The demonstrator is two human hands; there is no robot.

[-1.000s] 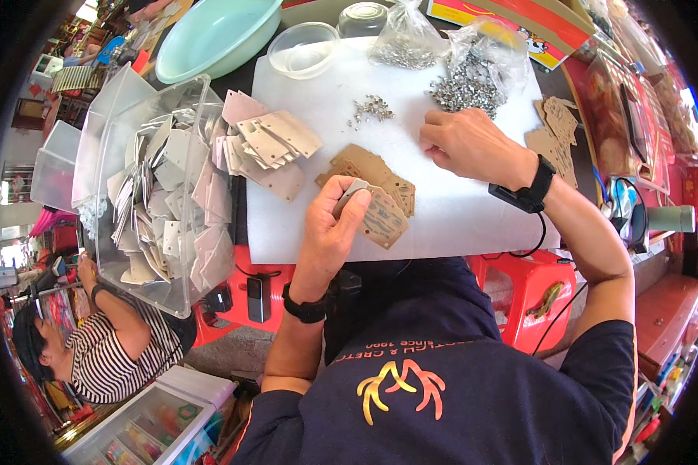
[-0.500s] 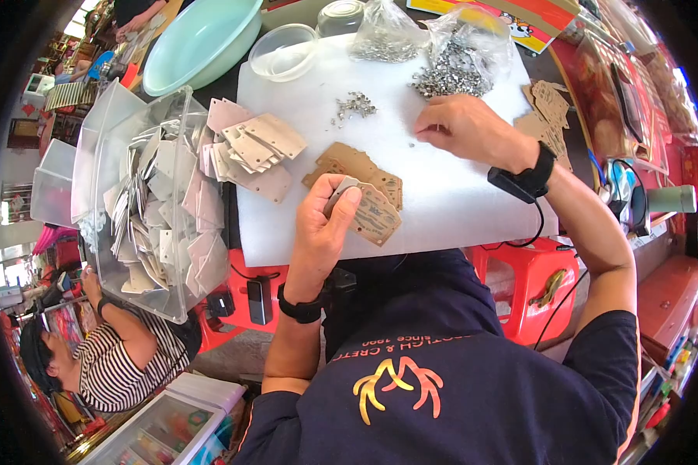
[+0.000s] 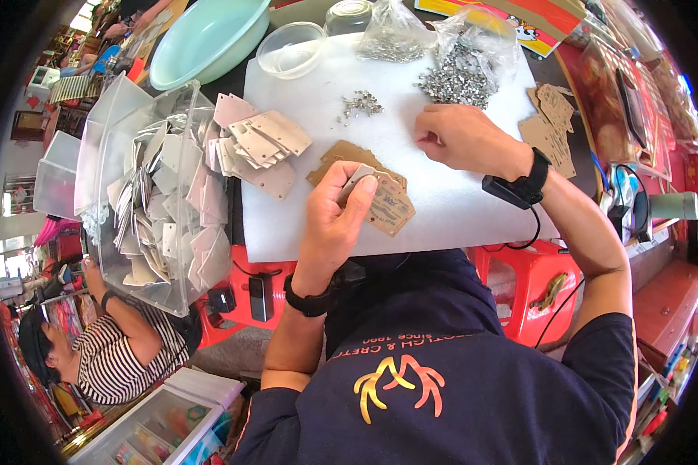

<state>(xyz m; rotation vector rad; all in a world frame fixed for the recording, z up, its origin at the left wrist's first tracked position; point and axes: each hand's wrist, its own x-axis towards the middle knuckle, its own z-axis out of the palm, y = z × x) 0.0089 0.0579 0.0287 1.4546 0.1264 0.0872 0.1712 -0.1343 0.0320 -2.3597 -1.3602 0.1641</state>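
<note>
My left hand (image 3: 332, 211) pinches a brown printed card tag (image 3: 392, 211) between thumb and fingers, together with a small grey card piece against the thumb. Under and beyond it lies a stack of brown tags (image 3: 341, 155) on the white foam sheet. My right hand (image 3: 469, 138) is closed with curled fingers over the foam, just in front of a heap of small silvery metal pieces (image 3: 454, 81) spilling from a plastic bag. What those fingers hold, if anything, is hidden. A smaller scatter of metal pieces (image 3: 361, 105) lies left of that hand.
Left are fanned grey cards (image 3: 267, 139) and a clear bin (image 3: 182, 287) full of more. Behind stand a clear round tub (image 3: 291, 50) and a pale green basin (image 3: 202, 46). More brown tags (image 3: 551, 128) lie right. A person in stripes (image 3: 132, 356) sits lower left.
My left hand has moved slightly up and right with the tag. The right hand's fingers have curled in further, and the whole view has shifted a little.
</note>
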